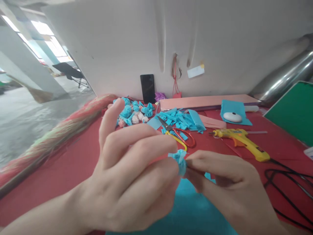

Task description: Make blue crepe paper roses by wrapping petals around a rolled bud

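Between my two hands is a small crumpled blue paper flower (180,160). My left hand (132,176) pinches it from the left, with the index finger raised and the other fingers curled. From the right, the thumb and fingers of my right hand (222,182) are pressed together at its base; a bit of blue paper pokes out below them. Under both hands lies a blue sheet (193,212). Just beyond the flower are scissors (179,132) with one red and one yellow handle, their blades on a heap of cut blue paper strips (179,118).
Finished blue, white and pink paper flowers (135,112) lie behind my left hand. A yellow glue gun (242,140) with a black cord (288,176) rests at right. A phone (148,88) leans on the wall. A white oval object (232,117) sits on blue paper.
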A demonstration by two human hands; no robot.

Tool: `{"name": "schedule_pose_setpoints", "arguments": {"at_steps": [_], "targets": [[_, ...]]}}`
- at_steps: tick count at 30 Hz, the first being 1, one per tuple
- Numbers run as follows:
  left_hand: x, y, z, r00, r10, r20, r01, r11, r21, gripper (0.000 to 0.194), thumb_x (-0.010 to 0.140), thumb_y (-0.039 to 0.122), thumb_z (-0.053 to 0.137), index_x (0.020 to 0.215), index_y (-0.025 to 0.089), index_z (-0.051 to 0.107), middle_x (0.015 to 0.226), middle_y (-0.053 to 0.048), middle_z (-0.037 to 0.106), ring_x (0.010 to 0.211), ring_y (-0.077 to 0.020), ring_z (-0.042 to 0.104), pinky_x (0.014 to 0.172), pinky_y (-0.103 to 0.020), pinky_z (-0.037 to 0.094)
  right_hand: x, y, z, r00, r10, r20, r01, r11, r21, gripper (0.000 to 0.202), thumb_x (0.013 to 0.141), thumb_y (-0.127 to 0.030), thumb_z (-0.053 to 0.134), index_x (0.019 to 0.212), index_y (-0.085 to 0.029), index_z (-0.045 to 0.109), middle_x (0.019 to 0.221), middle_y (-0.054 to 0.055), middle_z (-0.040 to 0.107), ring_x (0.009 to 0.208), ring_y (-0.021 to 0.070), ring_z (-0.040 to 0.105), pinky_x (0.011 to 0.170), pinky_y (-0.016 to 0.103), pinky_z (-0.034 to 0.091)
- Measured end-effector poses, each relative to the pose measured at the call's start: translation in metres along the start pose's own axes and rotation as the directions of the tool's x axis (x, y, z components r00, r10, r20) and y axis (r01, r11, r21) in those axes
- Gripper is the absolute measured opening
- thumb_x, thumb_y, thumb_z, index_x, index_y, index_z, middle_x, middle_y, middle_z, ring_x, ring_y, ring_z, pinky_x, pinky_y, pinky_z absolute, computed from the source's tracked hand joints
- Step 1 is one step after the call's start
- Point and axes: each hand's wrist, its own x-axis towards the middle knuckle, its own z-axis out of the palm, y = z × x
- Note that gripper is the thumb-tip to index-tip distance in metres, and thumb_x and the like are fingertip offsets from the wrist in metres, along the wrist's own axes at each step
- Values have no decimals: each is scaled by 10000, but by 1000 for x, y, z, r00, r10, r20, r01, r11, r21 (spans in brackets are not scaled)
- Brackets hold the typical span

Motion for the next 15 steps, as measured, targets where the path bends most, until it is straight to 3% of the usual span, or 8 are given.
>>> {"name": "schedule_pose_setpoints", "arguments": {"at_steps": [3,9,15], "targets": [[-2,0,4,997,51,58,-54,997,47,119,727,225,644,777,199,539,927,21,597,902,-150,530,1186,-528,181,1,0,0,994,86,62,-91,992,88,260,752,-221,634,498,-203,588,442,-52,506,391,85,464,354,154,391],[-1,6,11,1000,1,-12,0,999,36,75,732,160,645,713,191,580,811,7,644,853,-176,567,1148,-498,284,-3,1,-5,960,178,214,-211,967,141,175,755,-153,616,596,-210,662,501,-56,525,465,69,492,451,123,430],[1,9,11,998,-41,-52,43,999,30,92,720,150,640,731,206,567,796,21,671,793,-173,584,1097,-498,352,-4,1,-3,971,155,182,-185,970,159,200,720,-145,644,526,-191,621,490,-58,561,456,64,525,455,101,453]]}}
